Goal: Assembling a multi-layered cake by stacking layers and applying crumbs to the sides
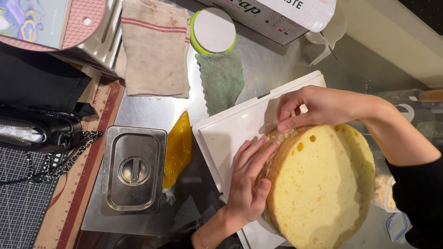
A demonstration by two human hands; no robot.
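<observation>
A round yellow sponge cake, pocked with holes, lies on a white cutting board on the steel counter. Its top layer sits slightly shifted over a lower layer that shows at the right edge. My left hand presses flat against the cake's left side, thumb resting on the top. My right hand reaches in from the right and pinches the cake's far rim with its fingertips.
A lidded steel container and a piping bag of orange filling lie left of the board. Behind are a green cloth, a striped towel, a white-and-green round lid and a box. A black bag sits far left.
</observation>
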